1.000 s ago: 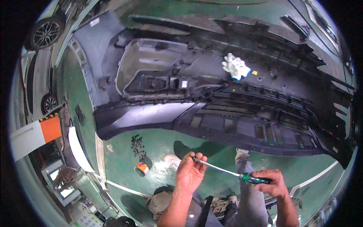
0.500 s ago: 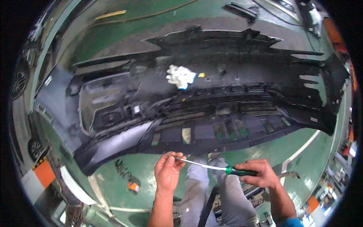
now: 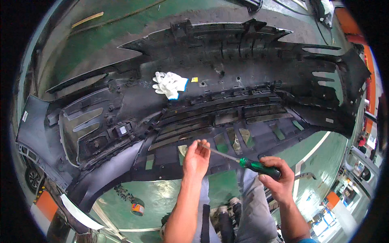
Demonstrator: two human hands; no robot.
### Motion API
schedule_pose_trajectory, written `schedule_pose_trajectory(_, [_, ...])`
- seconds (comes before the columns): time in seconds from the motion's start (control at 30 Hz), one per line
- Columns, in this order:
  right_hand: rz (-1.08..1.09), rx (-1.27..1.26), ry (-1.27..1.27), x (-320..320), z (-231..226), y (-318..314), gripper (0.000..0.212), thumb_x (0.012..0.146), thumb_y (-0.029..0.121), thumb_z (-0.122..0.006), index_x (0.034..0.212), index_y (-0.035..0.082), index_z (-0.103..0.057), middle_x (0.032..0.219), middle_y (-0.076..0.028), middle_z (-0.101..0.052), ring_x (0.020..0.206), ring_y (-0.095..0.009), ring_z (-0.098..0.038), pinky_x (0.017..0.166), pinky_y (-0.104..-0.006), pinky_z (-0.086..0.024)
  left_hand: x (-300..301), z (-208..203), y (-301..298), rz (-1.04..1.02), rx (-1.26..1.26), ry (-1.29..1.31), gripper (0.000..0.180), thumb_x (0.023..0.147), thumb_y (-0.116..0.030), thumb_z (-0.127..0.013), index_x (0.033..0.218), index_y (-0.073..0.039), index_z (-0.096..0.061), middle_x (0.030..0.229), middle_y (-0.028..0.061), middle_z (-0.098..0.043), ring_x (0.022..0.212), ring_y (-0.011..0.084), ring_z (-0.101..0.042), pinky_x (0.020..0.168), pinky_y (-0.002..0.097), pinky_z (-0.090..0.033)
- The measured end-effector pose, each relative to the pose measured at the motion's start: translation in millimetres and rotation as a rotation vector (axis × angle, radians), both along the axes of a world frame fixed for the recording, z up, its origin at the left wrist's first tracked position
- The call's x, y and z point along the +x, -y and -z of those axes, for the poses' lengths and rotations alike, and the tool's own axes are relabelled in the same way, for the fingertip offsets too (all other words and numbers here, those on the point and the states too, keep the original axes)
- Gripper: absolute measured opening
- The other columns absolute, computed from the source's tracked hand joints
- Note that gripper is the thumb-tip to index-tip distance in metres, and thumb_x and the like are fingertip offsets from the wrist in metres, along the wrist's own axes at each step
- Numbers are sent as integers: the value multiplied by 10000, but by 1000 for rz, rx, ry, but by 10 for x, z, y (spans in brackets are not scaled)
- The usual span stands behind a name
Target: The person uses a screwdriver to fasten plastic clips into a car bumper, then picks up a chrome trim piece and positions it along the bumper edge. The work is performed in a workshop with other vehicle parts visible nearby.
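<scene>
Screwdriver: here it is, a long screwdriver with a green and black handle and a slim metal shaft (image 3: 221,153), slanting across the lower middle of the frame, its tip up and to the left!
Right hand: the person's right hand (image 3: 280,176), right of lower centre, has its grip clamped firmly on the handle.
Left hand: and the left hand (image 3: 195,162), palm up at lower centre, fingers curled about the shaft's tip; whether that grip pinches it, one cannot tell.
Bumper: just beyond, a broad black plastic car bumper (image 3: 202,60) sprawls across the frame, its ribbed and slotted side up.
Gloves: on it, left of upper centre, white knitted gloves with blue cuffs (image 3: 169,84), and just beside them a small yellow tag (image 3: 194,79).
Floor: down at lower left, on the glossy green floor (image 3: 158,194), an orange-labelled round can (image 3: 137,208) beside a scatter of small black pieces (image 3: 123,193).
Far lower left: a long curved white panel (image 3: 79,212), and near it a dark spoked car wheel (image 3: 33,178).
</scene>
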State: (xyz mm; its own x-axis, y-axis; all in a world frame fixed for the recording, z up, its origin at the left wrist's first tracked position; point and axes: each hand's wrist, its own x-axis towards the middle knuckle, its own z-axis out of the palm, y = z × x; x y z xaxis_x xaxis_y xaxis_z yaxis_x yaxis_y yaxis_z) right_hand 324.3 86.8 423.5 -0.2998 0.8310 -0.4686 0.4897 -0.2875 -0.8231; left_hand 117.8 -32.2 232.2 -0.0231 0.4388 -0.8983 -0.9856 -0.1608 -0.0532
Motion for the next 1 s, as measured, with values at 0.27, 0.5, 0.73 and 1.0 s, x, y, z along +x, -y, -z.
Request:
schedule_pose_trajectory(0.27, [-411,373,211,274,1037,-744,340,713,-5,-791,1021,34,-652,1111,-187,-686,903,-331,-711,748,-375,-583,822,1434,-1113,21,-143,-3,168,1013,-171,-628,1041,-8,-600,1031,182,-726,939,280,-729,828,372,-633])
schedule_pose_trajectory(0.5, [-522,352,259,566,1912,-1187,350,703,-29,-776,1024,27,-646,1138,-194,-677,929,-346,-713,772,-379,-583,1310,2262,-1659,132,-197,-84,172,1017,-149,-628,1103,-2,-604,1068,175,-724,976,276,-717,860,383,-601])
schedule_pose_trajectory(0.73, [-526,408,261,627,2414,-1511,345,699,-49,-765,1015,30,-653,1136,-175,-690,933,-349,-716,752,-384,-590,1458,2559,-1923,93,-72,-146,203,985,-56,-635,1173,-9,-575,1097,150,-710,1004,255,-701,883,375,-587])
schedule_pose_trajectory(1.0, [-574,337,239,534,2599,-1787,338,709,-63,-759,1017,19,-647,1148,-178,-689,944,-348,-717,771,-379,-588,1434,2619,-2045,47,-51,-157,741,956,-15,-648,1550,27,-207,1164,171,-680,1038,265,-684,948,399,-548])
